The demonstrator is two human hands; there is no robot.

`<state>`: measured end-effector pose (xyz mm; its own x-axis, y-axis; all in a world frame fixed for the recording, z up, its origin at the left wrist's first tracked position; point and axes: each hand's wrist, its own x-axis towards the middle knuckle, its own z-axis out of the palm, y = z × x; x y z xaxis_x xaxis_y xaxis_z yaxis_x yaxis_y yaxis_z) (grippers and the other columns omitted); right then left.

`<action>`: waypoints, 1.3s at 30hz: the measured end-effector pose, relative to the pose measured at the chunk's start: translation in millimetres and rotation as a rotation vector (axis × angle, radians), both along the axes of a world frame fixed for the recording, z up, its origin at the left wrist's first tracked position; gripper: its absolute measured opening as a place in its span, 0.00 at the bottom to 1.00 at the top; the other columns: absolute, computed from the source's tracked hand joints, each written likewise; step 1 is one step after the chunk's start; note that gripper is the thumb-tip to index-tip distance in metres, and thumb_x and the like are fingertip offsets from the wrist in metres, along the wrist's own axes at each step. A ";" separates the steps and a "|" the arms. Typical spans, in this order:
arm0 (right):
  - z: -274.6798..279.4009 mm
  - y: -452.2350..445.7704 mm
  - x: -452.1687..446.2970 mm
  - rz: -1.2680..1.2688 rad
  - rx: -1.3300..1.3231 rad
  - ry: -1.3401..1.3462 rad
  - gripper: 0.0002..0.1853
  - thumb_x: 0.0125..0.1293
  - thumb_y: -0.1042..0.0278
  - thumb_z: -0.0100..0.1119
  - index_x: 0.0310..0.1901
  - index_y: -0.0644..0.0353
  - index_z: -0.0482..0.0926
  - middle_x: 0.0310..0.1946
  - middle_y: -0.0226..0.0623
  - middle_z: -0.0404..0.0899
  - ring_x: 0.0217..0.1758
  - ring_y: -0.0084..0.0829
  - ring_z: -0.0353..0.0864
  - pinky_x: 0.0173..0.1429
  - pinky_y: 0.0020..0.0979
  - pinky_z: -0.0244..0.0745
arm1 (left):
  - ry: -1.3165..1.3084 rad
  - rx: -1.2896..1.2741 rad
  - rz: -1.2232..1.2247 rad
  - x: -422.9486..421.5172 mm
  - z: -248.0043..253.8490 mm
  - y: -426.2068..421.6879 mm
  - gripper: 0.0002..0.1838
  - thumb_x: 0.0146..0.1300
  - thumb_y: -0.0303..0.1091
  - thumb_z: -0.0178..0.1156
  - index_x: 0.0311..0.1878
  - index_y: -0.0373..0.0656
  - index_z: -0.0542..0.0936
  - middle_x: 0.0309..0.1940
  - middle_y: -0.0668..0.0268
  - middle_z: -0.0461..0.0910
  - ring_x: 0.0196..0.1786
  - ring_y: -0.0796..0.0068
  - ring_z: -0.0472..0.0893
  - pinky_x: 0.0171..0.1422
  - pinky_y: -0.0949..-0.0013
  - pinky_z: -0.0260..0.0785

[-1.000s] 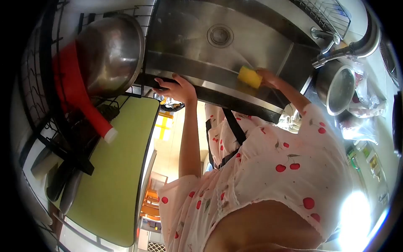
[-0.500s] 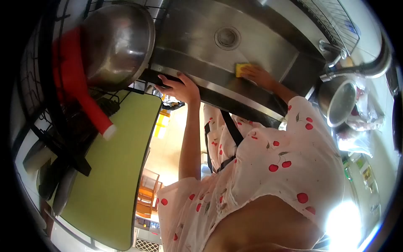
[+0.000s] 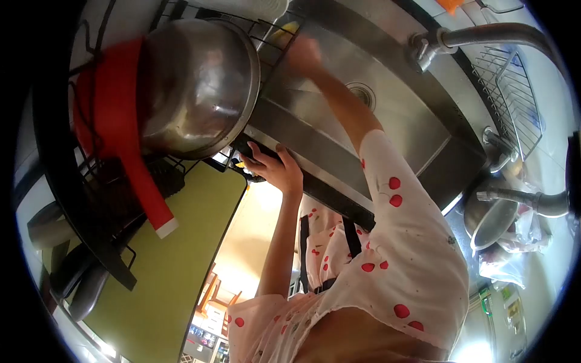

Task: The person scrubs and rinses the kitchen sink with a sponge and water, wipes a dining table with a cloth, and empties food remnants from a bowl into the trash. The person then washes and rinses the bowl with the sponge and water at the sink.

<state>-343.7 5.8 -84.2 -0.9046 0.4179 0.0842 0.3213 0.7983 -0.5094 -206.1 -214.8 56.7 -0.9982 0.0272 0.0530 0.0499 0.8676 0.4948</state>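
Note:
My right hand (image 3: 304, 55), smeared by motion, reaches to the far left end of the steel sink (image 3: 399, 103). It presses a yellow sponge (image 3: 287, 32) there, partly behind the wires of a black rack. My right forearm crosses over the sink, near the round drain (image 3: 362, 94). My left hand (image 3: 279, 169) rests on the dark front edge of the counter (image 3: 321, 195), fingers apart and holding nothing.
Left of the sink, a black wire rack (image 3: 266, 57) holds a large steel bowl (image 3: 196, 88) and a red plastic item with a handle (image 3: 118, 103). Below lies a green board (image 3: 175, 242). A faucet (image 3: 423, 51), a wire basket (image 3: 511, 97) and a pot (image 3: 493, 224) stand right.
My right hand has swept the sponge from the sink's near right part to its far left end. My left hand stays on the counter edge. The camera view has shifted.

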 end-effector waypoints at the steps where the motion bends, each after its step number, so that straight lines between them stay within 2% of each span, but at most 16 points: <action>1: -0.1 16.7 7.1 -0.144 -0.066 -0.323 0.15 0.54 0.65 0.50 0.44 0.52 0.76 0.43 0.35 0.75 0.46 0.35 0.73 0.47 0.41 0.67 | 0.038 -0.016 -0.026 0.8 -0.2 -0.9 0.32 0.57 0.42 0.49 0.61 0.32 0.56 0.61 0.40 0.42 0.61 0.38 0.50 0.60 0.46 0.53; 4: -3.2 -18.7 27.9 -0.227 -0.133 -0.234 0.14 0.56 0.63 0.50 0.43 0.57 0.76 0.42 0.37 0.76 0.46 0.37 0.73 0.47 0.42 0.67 | -0.041 0.008 0.007 -1.8 9.6 3.6 0.32 0.57 0.40 0.49 0.61 0.32 0.56 0.61 0.40 0.42 0.61 0.38 0.50 0.60 0.45 0.52; 9: -68.6 -34.8 62.1 0.235 -0.144 0.381 0.14 0.58 0.58 0.47 0.37 0.57 0.77 0.40 0.43 0.75 0.45 0.39 0.73 0.53 0.46 0.62 | 0.060 -0.068 -0.022 1.2 4.3 0.2 0.31 0.58 0.41 0.49 0.62 0.35 0.57 0.60 0.40 0.43 0.59 0.38 0.54 0.59 0.47 0.55; 10: -20.3 1.7 59.8 -0.078 -0.574 0.200 0.14 0.58 0.59 0.48 0.40 0.57 0.76 0.43 0.44 0.74 0.46 0.39 0.72 0.55 0.45 0.61 | 0.079 -0.086 -0.027 -0.7 4.5 0.2 0.31 0.58 0.41 0.49 0.62 0.36 0.57 0.59 0.40 0.44 0.58 0.37 0.55 0.58 0.48 0.56; 12: 20.4 17.4 72.5 -0.196 -0.638 0.088 0.13 0.59 0.61 0.48 0.43 0.56 0.75 0.44 0.44 0.73 0.48 0.38 0.71 0.56 0.43 0.61 | 0.114 -0.093 -0.065 -3.3 4.8 -2.8 0.30 0.58 0.41 0.49 0.61 0.34 0.57 0.59 0.41 0.44 0.58 0.37 0.54 0.58 0.47 0.56; 13: 2.0 -7.6 88.2 -0.008 -0.267 0.165 0.12 0.59 0.63 0.47 0.43 0.56 0.75 0.43 0.43 0.73 0.47 0.38 0.72 0.55 0.42 0.62 | 0.116 -0.078 -0.073 -3.8 4.5 -3.5 0.30 0.58 0.41 0.49 0.61 0.34 0.57 0.59 0.41 0.44 0.58 0.37 0.54 0.58 0.46 0.55; 16: -26.6 -15.5 119.1 0.416 -0.057 0.281 0.10 0.60 0.68 0.45 0.40 0.57 0.75 0.41 0.42 0.74 0.46 0.36 0.72 0.52 0.39 0.65 | 0.107 -0.073 -0.064 -0.2 1.9 -0.1 0.31 0.59 0.40 0.49 0.61 0.33 0.56 0.59 0.41 0.44 0.58 0.38 0.55 0.59 0.47 0.55; 20: -15.9 4.8 107.5 -0.018 -0.222 -0.137 0.09 0.58 0.72 0.45 0.38 0.58 0.75 0.39 0.39 0.74 0.43 0.36 0.72 0.47 0.39 0.66 | 0.032 -0.023 -0.028 -2.4 7.7 -0.3 0.31 0.59 0.41 0.48 0.62 0.34 0.55 0.59 0.40 0.44 0.58 0.37 0.56 0.59 0.48 0.55; 22: -13.1 -39.4 131.5 0.103 -0.355 -0.284 0.09 0.57 0.75 0.45 0.37 0.58 0.75 0.38 0.38 0.73 0.42 0.36 0.72 0.44 0.39 0.66 | 0.049 -0.003 -0.050 -1.6 4.1 -1.4 0.31 0.59 0.42 0.47 0.62 0.35 0.54 0.59 0.40 0.43 0.57 0.37 0.56 0.58 0.48 0.55; 25: -8.4 -72.6 200.0 0.514 -0.015 0.276 0.11 0.55 0.76 0.46 0.40 0.59 0.74 0.45 0.37 0.71 0.45 0.37 0.71 0.46 0.39 0.66 | 0.077 -0.067 -0.058 0.8 2.3 -1.0 0.31 0.59 0.42 0.47 0.63 0.36 0.54 0.59 0.39 0.44 0.57 0.36 0.56 0.58 0.47 0.55; 27: -6.8 -36.8 243.0 0.337 -0.452 -0.030 0.19 0.55 0.73 0.50 0.51 0.53 0.72 0.49 0.38 0.71 0.51 0.40 0.69 0.52 0.40 0.64 | 0.062 -0.131 -0.041 0.3 0.9 -2.3 0.31 0.59 0.42 0.47 0.63 0.36 0.54 0.59 0.39 0.44 0.57 0.36 0.56 0.57 0.46 0.56; 29: 7.6 -25.3 324.4 0.268 -0.171 -0.106 0.16 0.56 0.72 0.49 0.48 0.56 0.73 0.49 0.39 0.69 0.50 0.41 0.68 0.54 0.40 0.64 | 0.071 -0.091 -0.043 0.2 -0.1 -2.9 0.31 0.59 0.42 0.47 0.62 0.36 0.55 0.59 0.39 0.44 0.57 0.36 0.55 0.57 0.46 0.57; 32: 29.6 -39.6 468.6 0.168 -0.141 -0.376 0.18 0.53 0.77 0.52 0.48 0.55 0.73 0.49 0.43 0.69 0.51 0.46 0.67 0.56 0.40 0.63 | 0.029 -0.099 -0.028 1.1 1.6 -3.2 0.31 0.59 0.43 0.48 0.62 0.36 0.55 0.60 0.40 0.43 0.58 0.37 0.55 0.57 0.46 0.57; 36: 8.5 -5.2 364.2 -0.495 0.059 -0.264 0.18 0.57 0.77 0.47 0.51 0.61 0.69 0.53 0.47 0.64 0.55 0.46 0.63 0.58 0.39 0.61 | 0.002 -0.098 0.001 2.3 5.6 2.4 0.32 0.59 0.43 0.48 0.62 0.37 0.55 0.60 0.42 0.44 0.59 0.38 0.55 0.56 0.47 0.58; 38: -19.3 33.7 268.0 -0.675 0.240 0.126 0.15 0.60 0.66 0.44 0.46 0.64 0.70 0.41 0.47 0.71 0.44 0.47 0.68 0.50 0.39 0.64 | 0.006 -0.060 -0.018 0.7 3.3 -0.5 0.32 0.59 0.44 0.47 0.62 0.35 0.54 0.61 0.41 0.42 0.60 0.40 0.54 0.57 0.47 0.57; 39: -38.9 28.6 231.3 -0.766 -0.238 0.022 0.11 0.60 0.65 0.45 0.38 0.63 0.72 0.34 0.43 0.71 0.37 0.44 0.69 0.43 0.39 0.66 | -0.034 -0.027 -0.014 1.0 5.1 -0.3 0.33 0.59 0.44 0.47 0.62 0.34 0.54 0.61 0.40 0.41 0.60 0.39 0.53 0.57 0.47 0.56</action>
<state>-112.4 34.4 -123.2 -0.3582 0.9309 -0.0714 0.7240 0.2287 -0.6508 -205.1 -215.0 61.8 -0.9990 0.0418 0.0183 0.0455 0.8801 0.4726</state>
